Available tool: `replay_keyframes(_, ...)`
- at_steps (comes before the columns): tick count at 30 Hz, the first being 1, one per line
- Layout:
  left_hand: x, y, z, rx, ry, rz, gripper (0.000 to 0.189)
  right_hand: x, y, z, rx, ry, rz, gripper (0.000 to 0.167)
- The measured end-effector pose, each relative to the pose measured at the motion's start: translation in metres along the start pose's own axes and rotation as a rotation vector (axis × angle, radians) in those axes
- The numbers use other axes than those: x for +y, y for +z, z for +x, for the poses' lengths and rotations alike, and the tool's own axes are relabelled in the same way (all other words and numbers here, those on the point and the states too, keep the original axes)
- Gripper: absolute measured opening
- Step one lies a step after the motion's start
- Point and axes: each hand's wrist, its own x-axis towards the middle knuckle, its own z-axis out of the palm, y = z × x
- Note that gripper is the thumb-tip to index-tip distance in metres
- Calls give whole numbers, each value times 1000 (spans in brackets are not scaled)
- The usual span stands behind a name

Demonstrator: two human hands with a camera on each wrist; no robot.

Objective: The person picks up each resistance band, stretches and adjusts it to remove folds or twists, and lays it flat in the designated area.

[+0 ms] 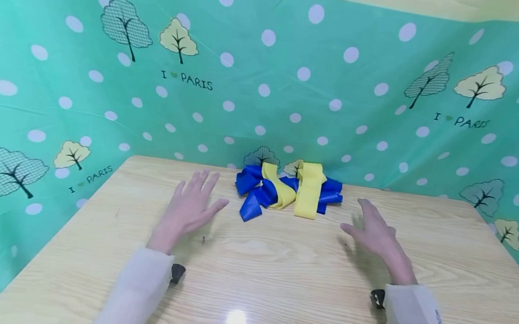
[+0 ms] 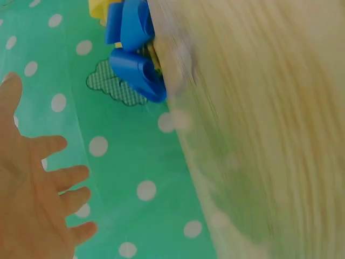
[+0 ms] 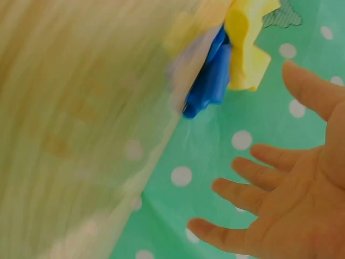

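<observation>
A loose heap of wide, flat bands lies at the back of the table in the head view. Glossy blue bands [image 1: 251, 208] fold into loops, and yellow bands [image 1: 307, 196] cross over them. To the heap's left my left hand [image 1: 190, 206] is held with fingers spread, touching none of it. On the other side my right hand [image 1: 375, 234] also has extended fingers and holds nothing. Both wrist views show the palms with blue loops [image 2: 137, 73] near the left hand and crumpled yellow material [image 3: 242, 48] near the right. How many bands overlap is hidden.
The pale wood-grain table [image 1: 274, 282] reflects a bright light near its front. Behind and beside it hangs a green polka-dot cloth [image 1: 270, 77] printed with trees. A dark strap [image 1: 177, 273] shows at the left wrist, another dark strap [image 1: 377, 298] at the right.
</observation>
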Motion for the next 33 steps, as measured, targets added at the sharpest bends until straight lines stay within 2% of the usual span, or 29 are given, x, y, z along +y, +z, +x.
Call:
replay_keyframes(5, 6, 5, 4, -28, 4, -138, 70, -14, 7, 14, -60, 49, 157, 76)
replay_keyframes(10, 16, 11, 11, -74, -13, -299, 68, -24, 22, 34, -124, 128, 222, 68)
replay_keyframes(14, 28, 15, 20, -94, -1, -364, 69, -32, 30, 48, -151, 191, 285, 64)
replay_keyframes(21, 49, 22, 33, -120, 53, -448, 66, -43, 40, 65, -206, 311, 412, 24)
replay_keyframes(26, 60, 28, 38, -119, 89, -486, 63, -47, 48, 71, -184, 311, 446, 32)
replay_keyframes(30, 67, 32, 42, -147, 85, -527, 60, -52, 51, 70, -186, 314, 504, 25)
replay_keyframes(33, 73, 35, 45, -148, 97, -555, 55, -58, 47, 67, -185, 282, 551, 19)
